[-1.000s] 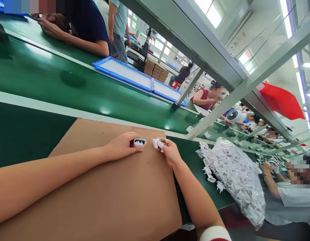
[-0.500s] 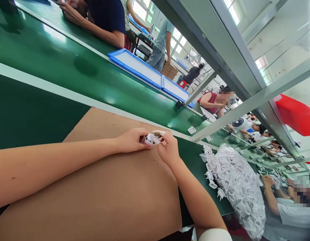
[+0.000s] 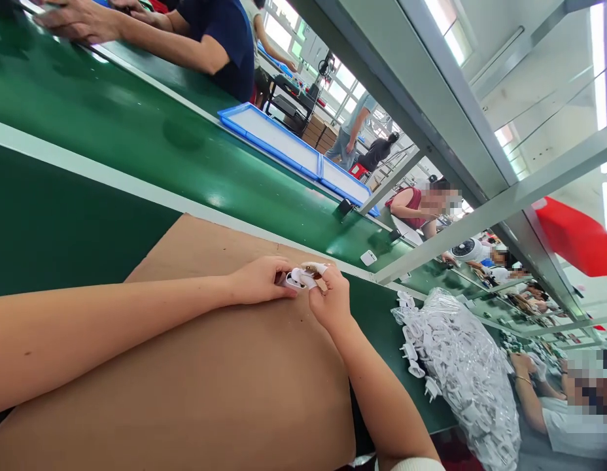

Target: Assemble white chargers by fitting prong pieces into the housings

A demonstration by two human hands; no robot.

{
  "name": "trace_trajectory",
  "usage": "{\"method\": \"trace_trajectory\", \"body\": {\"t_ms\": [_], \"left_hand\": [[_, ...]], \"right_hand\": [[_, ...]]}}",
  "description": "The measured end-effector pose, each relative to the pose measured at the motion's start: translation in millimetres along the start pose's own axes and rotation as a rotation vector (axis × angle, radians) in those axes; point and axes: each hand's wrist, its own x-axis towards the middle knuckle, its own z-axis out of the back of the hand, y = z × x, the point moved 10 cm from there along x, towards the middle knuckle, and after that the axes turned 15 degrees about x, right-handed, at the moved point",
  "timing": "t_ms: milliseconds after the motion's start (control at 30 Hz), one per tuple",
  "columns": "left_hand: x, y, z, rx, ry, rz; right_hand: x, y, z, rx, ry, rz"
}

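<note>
A small white plastic housing [image 3: 294,280] with an open end is pinched between the thumb and fingers of my left hand [image 3: 267,278], just above the brown cardboard sheet [image 3: 225,366]. My right hand [image 3: 331,291] is closed at the open end of that housing. White coverings, one stained brown, sit on its fingertips. Whatever lies between those fingertips is too small and covered to make out. Both forearms reach over the cardboard, which lies on the green bench.
A clear plastic bag [image 3: 468,366] of white plug housings lies at right, with several loose pieces [image 3: 412,360] beside it. Beyond the bench rail runs a green conveyor belt [image 3: 186,154] carrying a white square piece [image 3: 368,258]. A metal post [image 3: 431,243] slants up nearby. Co-workers sit around.
My right fingertips have shifted slightly at the housing, which stays in my left hand. The white square piece on the belt appears a little further left. A co-worker's hands now reach further left over the belt.
</note>
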Motion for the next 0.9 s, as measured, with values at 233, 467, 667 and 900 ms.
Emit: {"method": "trace_trajectory", "body": {"t_ms": [233, 467, 667, 900], "left_hand": [[-1.0, -3.9, 0.7, -0.025, -0.007, -0.054], [-1.4, -8.0, 3.6, -0.035, -0.012, -0.061], [-1.8, -3.1, 0.5, -0.01, -0.002, 0.007], [3.7, 2.9, 1.1, 0.0, 0.081, 0.122]], "right_hand": [[-0.4, 1.2, -12.6, -0.149, 0.083, 0.037], [3.7, -0.6, -20.1, -0.24, 0.118, -0.001], [-2.7, -11.7, -19.9, -0.175, 0.059, -0.146], [-23.7, -63.8, 47.9, -0.096, -0.13, -0.4]]}}
